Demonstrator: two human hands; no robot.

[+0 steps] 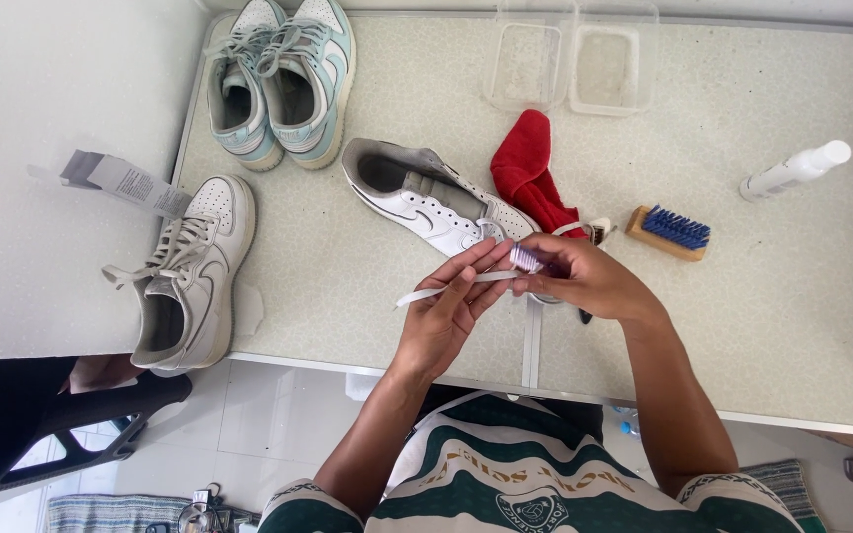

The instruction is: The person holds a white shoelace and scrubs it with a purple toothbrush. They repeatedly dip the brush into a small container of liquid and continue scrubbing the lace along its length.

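My left hand (446, 311) lies palm up with a white shoelace (426, 292) stretched flat across its fingers. My right hand (584, 276) grips a small toothbrush with a purple-white head (525, 259) pressed onto the lace. Just beyond both hands lies a white sneaker (426, 197) without laces, on its side on the speckled table (348, 286). A second strip of lace (531, 341) hangs down over the table's front edge.
A red cloth (528, 176) and a wooden brush with blue bristles (670, 232) lie behind my right hand. A white spray bottle (794, 170) is at right. Two clear plastic tubs (570, 64) stand at the back. A pale-blue sneaker pair (278, 79) and another white sneaker (190, 271) are at left.
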